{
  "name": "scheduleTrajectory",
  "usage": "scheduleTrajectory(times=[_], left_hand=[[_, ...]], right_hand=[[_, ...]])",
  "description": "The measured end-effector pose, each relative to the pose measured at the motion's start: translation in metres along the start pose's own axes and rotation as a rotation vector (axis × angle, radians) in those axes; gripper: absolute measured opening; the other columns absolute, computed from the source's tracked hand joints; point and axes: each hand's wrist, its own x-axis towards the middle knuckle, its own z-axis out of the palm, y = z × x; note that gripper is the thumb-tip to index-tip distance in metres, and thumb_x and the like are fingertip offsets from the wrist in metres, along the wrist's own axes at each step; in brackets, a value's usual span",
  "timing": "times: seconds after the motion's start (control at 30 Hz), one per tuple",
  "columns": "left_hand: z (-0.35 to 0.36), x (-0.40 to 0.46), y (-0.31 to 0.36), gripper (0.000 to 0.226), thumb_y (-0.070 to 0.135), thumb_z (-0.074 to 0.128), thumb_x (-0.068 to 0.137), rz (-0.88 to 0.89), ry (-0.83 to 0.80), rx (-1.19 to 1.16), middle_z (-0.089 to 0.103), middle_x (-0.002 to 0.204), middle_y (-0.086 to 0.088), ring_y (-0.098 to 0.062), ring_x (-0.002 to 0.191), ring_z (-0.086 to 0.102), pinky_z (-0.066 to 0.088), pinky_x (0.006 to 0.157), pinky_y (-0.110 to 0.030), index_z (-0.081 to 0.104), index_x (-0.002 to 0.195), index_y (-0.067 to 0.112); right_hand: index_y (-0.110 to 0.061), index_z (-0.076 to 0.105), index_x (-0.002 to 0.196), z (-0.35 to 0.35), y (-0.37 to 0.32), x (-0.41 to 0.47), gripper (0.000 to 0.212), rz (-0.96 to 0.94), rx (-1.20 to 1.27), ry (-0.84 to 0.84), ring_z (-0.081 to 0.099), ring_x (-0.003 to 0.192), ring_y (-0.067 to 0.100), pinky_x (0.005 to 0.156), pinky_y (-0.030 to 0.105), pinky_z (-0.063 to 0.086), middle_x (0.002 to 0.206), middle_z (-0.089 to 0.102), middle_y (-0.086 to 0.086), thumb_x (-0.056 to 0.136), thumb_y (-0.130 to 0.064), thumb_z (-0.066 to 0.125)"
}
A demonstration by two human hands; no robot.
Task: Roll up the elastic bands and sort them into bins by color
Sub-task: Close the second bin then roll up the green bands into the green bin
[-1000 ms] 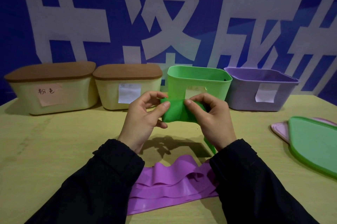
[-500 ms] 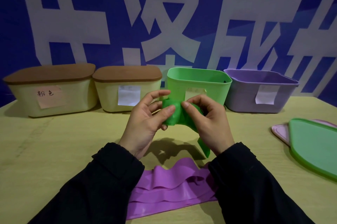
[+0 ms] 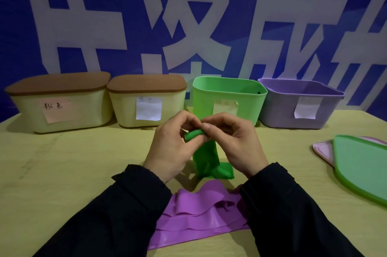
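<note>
A green elastic band [image 3: 206, 157] hangs between my hands above the table, its top end curled into a small roll and its loose tail touching the tabletop. My left hand [image 3: 170, 147] and my right hand [image 3: 232, 143] both pinch that rolled top end with thumb and fingertips. A purple elastic band [image 3: 199, 212] lies crumpled on the table between my sleeves. Behind my hands stand the open green bin [image 3: 229, 91] and, to its right, the open purple bin [image 3: 301, 101].
Two cream bins with brown lids, one [image 3: 56, 99] with a pink label and one [image 3: 146, 99] with a white label, stand at the back left. A green lid [image 3: 362, 166] lies over a pink lid [image 3: 323, 149] at the right table edge.
The bunched green band has dropped open into a hanging strip, and my fingers have moved together onto its top end, which now shows a small roll.
</note>
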Motion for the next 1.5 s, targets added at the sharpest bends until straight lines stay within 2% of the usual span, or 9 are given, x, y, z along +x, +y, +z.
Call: scheduleTrajectory(times=[0.13, 0.2, 0.3, 0.47, 0.63, 0.77, 1.0, 1.37, 1.5], left_hand=[[-0.001, 0.002, -0.002, 0.026, 0.031, 0.079, 0.085, 0.003, 0.036, 0.053, 0.066, 0.1, 0.01, -0.008, 0.094, 0.064, 0.057, 0.077, -0.035, 0.063, 0.104, 0.024], [-0.003, 0.002, 0.0, 0.022, 0.04, 0.072, 0.091, -0.033, 0.109, 0.02, 0.062, 0.088, 0.008, -0.009, 0.079, 0.059, 0.051, 0.067, -0.029, 0.061, 0.094, 0.021], [-0.007, 0.004, 0.008, 0.044, 0.054, 0.06, 0.094, -0.286, 0.068, -0.261, 0.055, 0.067, 0.001, -0.015, 0.058, 0.047, 0.038, 0.05, -0.027, 0.058, 0.077, 0.013], [-0.007, 0.006, 0.019, 0.04, 0.048, 0.058, 0.093, -0.638, -0.134, -0.711, 0.06, 0.067, -0.006, -0.014, 0.051, 0.052, 0.042, 0.042, -0.019, 0.061, 0.094, 0.008], [-0.007, 0.008, 0.011, 0.033, 0.023, 0.071, 0.081, -0.566, -0.024, -0.907, 0.068, 0.089, -0.01, -0.015, 0.066, 0.064, 0.055, 0.056, -0.019, 0.064, 0.109, 0.007], [-0.009, 0.009, 0.008, 0.032, 0.012, 0.072, 0.085, -0.401, 0.036, -0.704, 0.073, 0.092, -0.007, -0.017, 0.075, 0.07, 0.056, 0.062, -0.025, 0.058, 0.114, 0.009], [-0.005, 0.006, 0.009, 0.027, 0.004, 0.069, 0.091, -0.268, 0.054, -0.557, 0.073, 0.105, -0.016, -0.025, 0.096, 0.074, 0.061, 0.08, -0.031, 0.063, 0.115, 0.013], [-0.008, 0.007, 0.006, 0.026, 0.003, 0.069, 0.092, -0.21, 0.061, -0.385, 0.072, 0.094, -0.008, -0.015, 0.072, 0.07, 0.058, 0.065, -0.026, 0.066, 0.112, 0.019], [-0.005, 0.006, 0.004, 0.014, 0.006, 0.069, 0.093, -0.328, 0.086, -0.662, 0.07, 0.093, -0.013, -0.021, 0.079, 0.072, 0.059, 0.071, -0.028, 0.06, 0.104, 0.007]], right_hand=[[-0.021, 0.077, 0.094, -0.001, -0.002, 0.002, 0.02, -0.034, 0.141, 0.109, 0.071, 0.086, 0.012, 0.078, 0.024, 0.055, 0.09, 0.077, -0.002, 0.087, -0.003, 0.074], [-0.02, 0.076, 0.097, -0.003, -0.002, 0.003, 0.024, -0.095, 0.154, 0.175, 0.072, 0.092, 0.015, 0.083, 0.024, 0.055, 0.094, 0.077, 0.002, 0.087, 0.001, 0.074], [-0.018, 0.075, 0.1, -0.004, 0.001, 0.002, 0.023, -0.202, 0.077, 0.222, 0.071, 0.097, 0.02, 0.087, 0.03, 0.056, 0.1, 0.074, 0.006, 0.087, 0.001, 0.074], [-0.012, 0.075, 0.102, 0.004, 0.001, -0.002, 0.019, -0.309, -0.102, 0.163, 0.07, 0.098, 0.015, 0.088, 0.033, 0.057, 0.101, 0.073, -0.002, 0.088, 0.0, 0.072], [-0.01, 0.075, 0.098, 0.011, 0.0, -0.005, 0.02, -0.314, -0.092, 0.057, 0.07, 0.103, 0.017, 0.092, 0.038, 0.057, 0.103, 0.073, 0.0, 0.083, 0.004, 0.073], [-0.023, 0.07, 0.106, 0.01, -0.004, -0.005, 0.023, -0.149, 0.056, 0.064, 0.071, 0.103, 0.017, 0.093, 0.036, 0.057, 0.106, 0.074, -0.006, 0.086, -0.014, 0.078], [-0.021, 0.075, 0.106, 0.006, 0.002, -0.002, 0.022, -0.201, -0.185, 0.074, 0.067, 0.099, 0.013, 0.083, 0.035, 0.055, 0.102, 0.07, -0.01, 0.085, -0.021, 0.081], [-0.023, 0.074, 0.11, 0.003, 0.001, -0.002, 0.017, -0.117, -0.117, 0.089, 0.07, 0.09, 0.011, 0.079, 0.023, 0.053, 0.096, 0.075, -0.01, 0.094, -0.018, 0.071], [-0.02, 0.071, 0.103, 0.01, -0.002, -0.004, 0.021, -0.123, -0.111, 0.123, 0.07, 0.087, 0.01, 0.078, 0.023, 0.055, 0.092, 0.073, -0.01, 0.085, -0.013, 0.08]])
